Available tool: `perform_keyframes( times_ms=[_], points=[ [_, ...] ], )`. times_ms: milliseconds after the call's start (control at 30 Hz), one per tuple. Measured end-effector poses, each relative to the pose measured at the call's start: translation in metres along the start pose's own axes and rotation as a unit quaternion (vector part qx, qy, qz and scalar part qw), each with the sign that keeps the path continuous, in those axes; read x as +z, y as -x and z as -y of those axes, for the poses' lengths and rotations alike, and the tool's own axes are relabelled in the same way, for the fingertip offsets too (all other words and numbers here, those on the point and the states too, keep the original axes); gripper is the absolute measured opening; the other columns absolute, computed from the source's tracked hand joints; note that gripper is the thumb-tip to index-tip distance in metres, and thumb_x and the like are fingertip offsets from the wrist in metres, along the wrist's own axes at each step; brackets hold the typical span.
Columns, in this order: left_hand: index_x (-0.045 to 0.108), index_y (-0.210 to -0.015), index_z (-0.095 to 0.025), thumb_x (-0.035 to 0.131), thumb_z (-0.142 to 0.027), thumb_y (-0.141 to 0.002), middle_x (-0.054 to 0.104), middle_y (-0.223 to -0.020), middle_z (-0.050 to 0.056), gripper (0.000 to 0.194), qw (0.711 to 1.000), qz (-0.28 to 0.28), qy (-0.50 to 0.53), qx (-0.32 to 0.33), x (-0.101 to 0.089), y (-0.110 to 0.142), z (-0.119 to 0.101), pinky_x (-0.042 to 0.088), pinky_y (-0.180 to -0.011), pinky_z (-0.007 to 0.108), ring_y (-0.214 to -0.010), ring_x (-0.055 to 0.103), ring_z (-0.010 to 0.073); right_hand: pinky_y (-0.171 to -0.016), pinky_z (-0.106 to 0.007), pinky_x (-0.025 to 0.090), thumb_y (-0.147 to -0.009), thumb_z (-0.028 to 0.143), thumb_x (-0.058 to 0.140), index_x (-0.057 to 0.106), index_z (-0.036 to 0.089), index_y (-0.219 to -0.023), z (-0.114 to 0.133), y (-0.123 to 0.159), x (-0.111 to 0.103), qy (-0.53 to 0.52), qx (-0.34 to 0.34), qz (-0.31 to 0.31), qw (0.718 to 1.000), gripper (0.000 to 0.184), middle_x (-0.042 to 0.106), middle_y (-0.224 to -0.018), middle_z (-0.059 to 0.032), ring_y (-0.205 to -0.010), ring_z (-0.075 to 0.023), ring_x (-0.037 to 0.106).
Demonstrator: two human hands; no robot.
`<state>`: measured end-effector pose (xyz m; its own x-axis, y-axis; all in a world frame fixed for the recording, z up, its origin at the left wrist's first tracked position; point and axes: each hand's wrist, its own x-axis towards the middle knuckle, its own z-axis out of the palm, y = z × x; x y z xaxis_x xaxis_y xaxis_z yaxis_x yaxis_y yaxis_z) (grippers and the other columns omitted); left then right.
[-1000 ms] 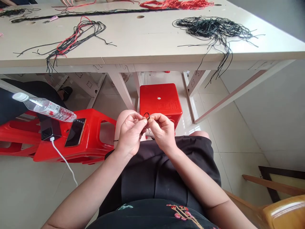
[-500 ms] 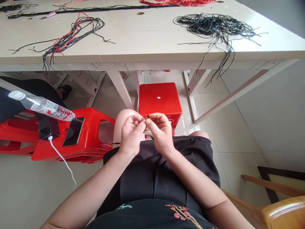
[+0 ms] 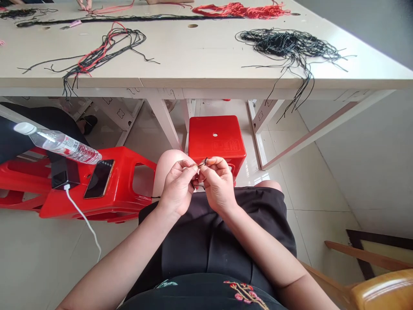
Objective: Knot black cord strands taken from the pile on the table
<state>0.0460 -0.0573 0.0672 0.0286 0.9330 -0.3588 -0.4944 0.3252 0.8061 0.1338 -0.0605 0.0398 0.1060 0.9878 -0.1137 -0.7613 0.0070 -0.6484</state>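
Note:
Above my lap, my left hand and my right hand meet with their fingertips pinched. Between them runs a thin black cord, and a small loop of it stands up by the right fingertips. More of the dark cord shows just under the hands. Both hands are closed on this cord; its ends are hidden by the fingers. On the table beyond lie a tangled bundle of black cords, its ends hanging over the edge, and a bundle of black cords with a red one.
A white table spans the far side, with red cords and another person's hand at its back. One red stool stands ahead. The left stool bears a bottle, phone and black box.
My right fingers have shifted slightly, and a loop of black cord now shows between the hands. Another person's hand has come into view at the table's back. The camera has tilted up slightly.

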Motion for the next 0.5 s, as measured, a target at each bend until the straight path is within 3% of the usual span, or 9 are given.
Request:
perform_keyframes(
  times_ms=[167, 267, 400, 500],
  points=[
    [0.042, -0.067, -0.018, 0.066, -0.008, -0.066, 0.047, -0.059, -0.005, 0.025, 0.996, -0.01, 0.064, -0.054, -0.006, -0.006, -0.007, 0.037, -0.045, 0.015, -0.05, 0.044, 0.0049, -0.044, -0.016, 0.03, -0.066, 0.009, 0.06, 0.045, 0.02, -0.069, 0.016, 0.001, -0.004, -0.126, 0.139, 0.099, 0.977, 0.019, 0.047, -0.063, 0.0081, -0.043, -0.0021, 0.032],
    [0.04, -0.062, -0.016, 0.06, -0.002, -0.069, 0.046, -0.061, -0.004, 0.025, 0.994, -0.032, 0.093, -0.052, -0.016, -0.015, -0.012, 0.035, -0.044, 0.013, -0.049, 0.041, 0.0025, -0.042, -0.016, 0.029, -0.06, 0.01, 0.056, 0.04, 0.02, -0.064, 0.036, 0.001, -0.022, -0.184, 0.166, 0.102, 0.963, 0.019, 0.034, -0.056, 0.0089, -0.043, -0.0035, 0.027],
    [0.04, -0.06, -0.015, 0.056, 0.001, -0.07, 0.045, -0.061, -0.003, 0.024, 0.991, -0.076, 0.106, -0.039, -0.027, -0.018, -0.017, 0.034, -0.043, 0.013, -0.047, 0.039, 0.0023, -0.043, -0.016, 0.033, -0.054, 0.011, 0.052, 0.042, 0.02, -0.066, 0.076, -0.01, -0.073, -0.139, 0.023, -0.007, 0.99, 0.018, 0.037, -0.059, 0.0085, -0.044, -0.0032, 0.029],
    [0.042, -0.062, -0.016, 0.061, -0.001, -0.067, 0.047, -0.061, -0.002, 0.025, 0.991, -0.084, 0.099, -0.036, -0.029, -0.014, -0.016, 0.034, -0.043, 0.014, -0.049, 0.041, 0.0039, -0.043, -0.018, 0.035, -0.056, 0.012, 0.053, 0.046, 0.019, -0.067, 0.093, -0.016, -0.108, 0.05, -0.086, -0.186, 0.978, 0.015, 0.044, -0.064, 0.0064, -0.046, -0.0036, 0.035]
  ],
)
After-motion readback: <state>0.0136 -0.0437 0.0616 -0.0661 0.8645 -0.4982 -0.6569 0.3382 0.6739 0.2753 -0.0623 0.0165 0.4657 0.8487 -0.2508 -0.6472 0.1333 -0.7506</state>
